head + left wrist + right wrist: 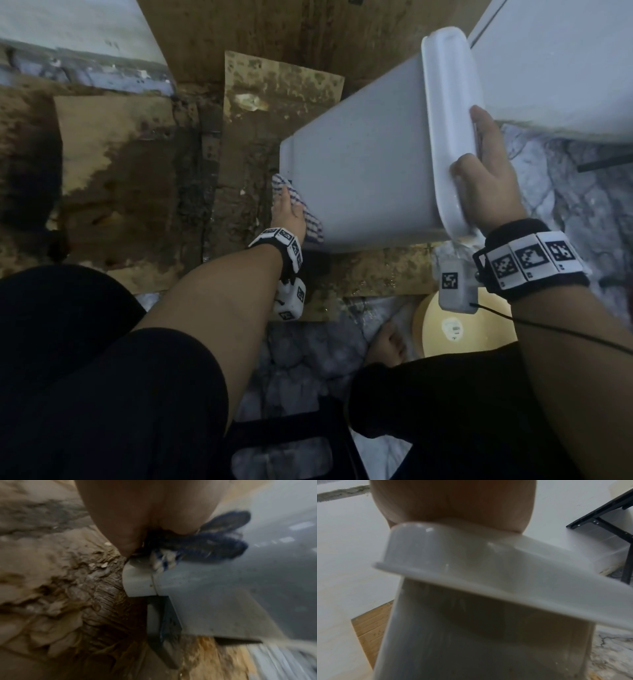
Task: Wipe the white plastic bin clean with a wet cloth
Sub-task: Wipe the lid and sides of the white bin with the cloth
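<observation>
The white plastic bin [359, 171] hangs tilted over the floor, base down-left and rim up-right. My right hand [486, 178] grips its wide rim [488, 568], thumb on the outside and fingers over the edge. My left hand [286, 212] holds a blue-and-white checked cloth [313, 228] against the bin's lower side near the base corner. In the left wrist view the bunched cloth [214, 543] sticks out from under my palm [145, 513] onto the grey-white bin wall [223, 588]. My left fingertips are hidden.
Wet, stained cardboard sheets [281, 89] cover the floor under the bin. A yellow basin [462, 329] sits by my bare foot [387, 342]. A black stool [291, 445] is below me. A white wall [565, 61] and black metal legs [607, 520] stand at right.
</observation>
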Motion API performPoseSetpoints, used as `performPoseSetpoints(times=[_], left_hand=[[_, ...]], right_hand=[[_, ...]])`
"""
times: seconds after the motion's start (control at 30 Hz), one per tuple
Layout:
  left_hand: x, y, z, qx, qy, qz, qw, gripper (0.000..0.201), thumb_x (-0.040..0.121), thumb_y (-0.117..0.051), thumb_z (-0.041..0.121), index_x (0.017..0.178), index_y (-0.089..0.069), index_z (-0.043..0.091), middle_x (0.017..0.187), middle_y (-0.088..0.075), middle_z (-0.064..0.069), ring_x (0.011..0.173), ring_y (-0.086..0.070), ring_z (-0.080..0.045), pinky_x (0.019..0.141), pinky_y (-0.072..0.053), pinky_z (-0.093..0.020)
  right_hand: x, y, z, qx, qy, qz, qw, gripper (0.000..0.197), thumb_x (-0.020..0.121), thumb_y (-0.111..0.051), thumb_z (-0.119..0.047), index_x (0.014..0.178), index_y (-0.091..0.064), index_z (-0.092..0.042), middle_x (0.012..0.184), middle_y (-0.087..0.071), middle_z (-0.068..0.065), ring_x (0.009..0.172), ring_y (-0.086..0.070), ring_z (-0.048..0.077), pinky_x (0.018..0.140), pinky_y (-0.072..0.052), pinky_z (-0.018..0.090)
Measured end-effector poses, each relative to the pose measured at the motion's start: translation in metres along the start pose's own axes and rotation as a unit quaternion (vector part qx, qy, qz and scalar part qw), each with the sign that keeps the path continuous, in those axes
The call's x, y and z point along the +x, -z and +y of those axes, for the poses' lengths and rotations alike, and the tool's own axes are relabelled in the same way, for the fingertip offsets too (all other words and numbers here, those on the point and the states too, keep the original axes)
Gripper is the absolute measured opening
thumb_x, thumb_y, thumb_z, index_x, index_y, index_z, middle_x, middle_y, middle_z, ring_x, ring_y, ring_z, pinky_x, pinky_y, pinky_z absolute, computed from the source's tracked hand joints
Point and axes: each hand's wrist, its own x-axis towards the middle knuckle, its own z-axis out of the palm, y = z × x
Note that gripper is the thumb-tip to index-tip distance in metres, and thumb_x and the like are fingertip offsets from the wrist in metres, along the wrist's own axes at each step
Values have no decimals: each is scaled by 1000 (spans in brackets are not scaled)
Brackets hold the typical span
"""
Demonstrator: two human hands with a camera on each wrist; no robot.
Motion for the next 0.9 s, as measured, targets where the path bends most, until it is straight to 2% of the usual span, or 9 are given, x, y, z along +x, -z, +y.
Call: performPoseSetpoints(times=[0.13, 0.27, 0.43, 0.5, 0.53, 0.6, 0.67, 0.77, 0.9], left_hand=[[-5, 11, -9, -17, 52, -22, 998, 54, 105, -33, 21, 155, -16, 29, 158, -28, -13, 140, -36, -33, 115, -24, -32], [-14, 12, -22, 66, 59, -30, 996, 53, 101, -39, 14, 152, -27, 15, 141, -51, -18, 126, -52, -35, 102, -41, -36], [-36, 20, -25, 107, 111, -40, 987, 38, 98, -46, 10, 134, -50, 0, 133, -57, -21, 123, -54, -36, 99, -43, -38], [-42, 26, -20, 102, 134, -33, 985, 37, 101, -39, 12, 131, -51, -7, 135, -55, -25, 124, -53, -36, 99, -42, -37], [-43, 29, -16, 105, 133, 1, 986, 39, 103, -36, 15, 128, -53, -8, 133, -56, -26, 121, -54, -36, 97, -42, -37], [-44, 36, 1, 44, 103, 95, 989, 40, 103, -36, 24, 118, -62, -3, 121, -64, -24, 108, -61, -36, 86, -44, -34], [-45, 43, 26, -56, 49, 166, 983, 38, 102, -38, 31, 124, -63, 11, 118, -67, -15, 105, -62, -31, 80, -42, -26], [-43, 47, 78, -182, -71, 155, 968, 39, 100, -40, 26, 133, -58, 19, 122, -67, -5, 108, -62, -21, 83, -45, -19], [-48, 43, 150, -301, -198, 100, 927, 46, 94, -38, 17, 138, -53, 11, 134, -60, -6, 121, -56, -18, 106, -44, -32]], right_hand=[[-1, 1, -2, -12, 7, -2, 1000, 75, 76, -46, -31, 149, -28, -29, 153, -33, -7, 140, -31, 10, 118, -26, 44], [-3, 1, -8, -30, 15, -6, 999, 73, 78, -47, -31, 149, -29, -29, 153, -34, -6, 138, -34, 13, 115, -29, 46], [-9, -2, -16, -51, 25, 2, 998, 69, 83, -47, -28, 150, -29, -25, 154, -33, -5, 139, -32, 12, 117, -27, 40], [-10, -2, -18, -67, 27, 3, 997, 69, 84, -47, -29, 150, -29, -24, 155, -32, -4, 140, -31, 13, 117, -26, 38], [-10, -2, -19, -71, 28, 4, 997, 68, 84, -46, -30, 150, -29, -23, 155, -32, -4, 140, -31, 13, 117, -25, 36], [-11, -2, -19, -74, 30, 7, 997, 69, 84, -46, -31, 150, -30, -22, 156, -32, -4, 140, -30, 11, 117, -23, 32], [-11, -3, -19, -77, 34, 8, 996, 69, 83, -46, -32, 150, -31, -21, 155, -33, -4, 140, -30, 11, 116, -22, 27], [-9, -4, -20, -83, 39, 9, 996, 68, 84, -47, -31, 149, -32, -21, 155, -34, -5, 139, -32, 11, 112, -21, 24], [-7, -5, -21, -90, 47, 9, 995, 68, 84, -47, -31, 150, -31, -23, 155, -34, -7, 140, -31, 11, 113, -23, 27]])
